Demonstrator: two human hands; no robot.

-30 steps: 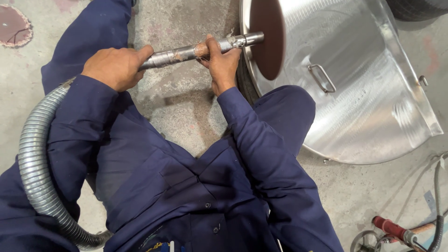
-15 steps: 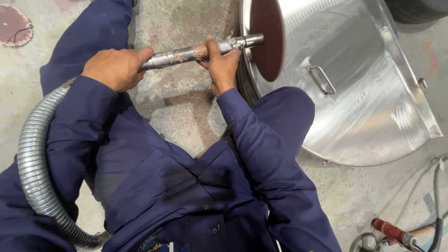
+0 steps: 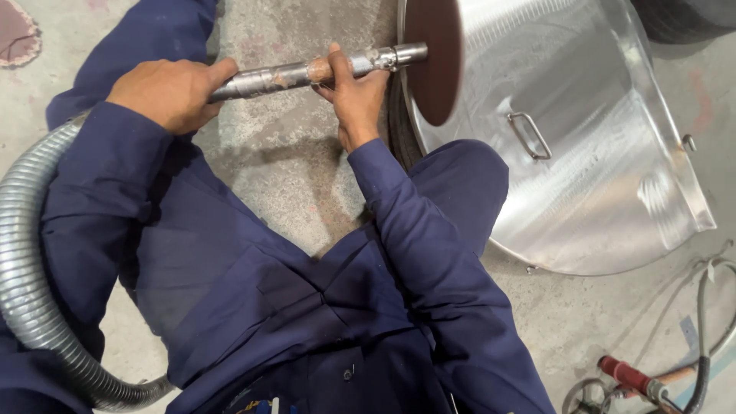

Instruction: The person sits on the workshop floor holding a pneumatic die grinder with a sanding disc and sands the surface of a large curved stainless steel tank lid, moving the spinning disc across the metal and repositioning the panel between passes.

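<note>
Clothing: dark blue work clothes filled the near part of the view, both sleeves reaching up toward the tool.
Hose: a ribbed grey metal hose curved round the left side of the body and ran up toward the rear end of the tool.
Tool: a metal shaft lay nearly level across the top of the view, its long axis running left to right, ending in a dark red disc.
Left hand: the left hand was wrapped round the shaft's rear end, fingers fully closed on it, far from the disc.
Right hand: the right hand gripped the shaft from below, fingers curled shut, thumb on top; it was the nearer hand to the disc, which lay just to its right.
Disc contact: the disc's edge met the big steel vessel at its left rim.
Vessel: it lay on the concrete floor, beyond the right knee, a small handle on its face.
Far right: a red-handled tool with cables lay below the vessel.
</note>
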